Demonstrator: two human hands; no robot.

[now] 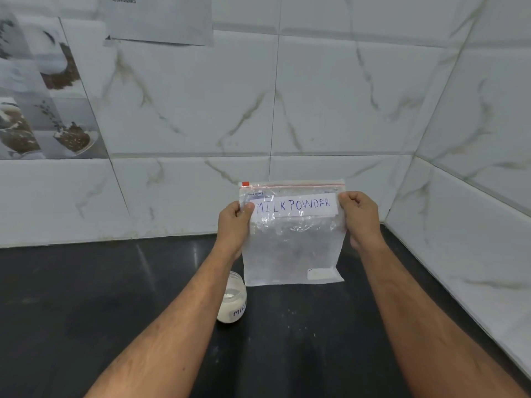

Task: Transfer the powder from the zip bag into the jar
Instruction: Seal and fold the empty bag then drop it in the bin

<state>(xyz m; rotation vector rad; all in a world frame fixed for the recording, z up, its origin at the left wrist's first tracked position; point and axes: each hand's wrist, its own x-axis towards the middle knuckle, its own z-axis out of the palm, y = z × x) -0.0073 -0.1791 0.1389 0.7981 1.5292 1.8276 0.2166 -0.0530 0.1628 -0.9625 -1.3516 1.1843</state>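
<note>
A clear zip bag [291,242] with a red zip strip and a white label reading "MILK POWDER" hangs upright above the black counter. My left hand [234,222] pinches its upper left edge. Its upper right edge is gripped by my right hand [360,216]. The bag looks nearly empty, with a small white patch in the lower right corner. Below the bag's left corner stands a small glass jar [232,300], open at the top, with white powder inside and a handwritten label partly hidden behind my left forearm.
The black counter [86,297] runs left and toward me. White marble-look tiled walls [316,110] close the back and the right side, meeting in a corner at the right. Pictured tiles and a paper sheet [161,18] hang on the wall upper left.
</note>
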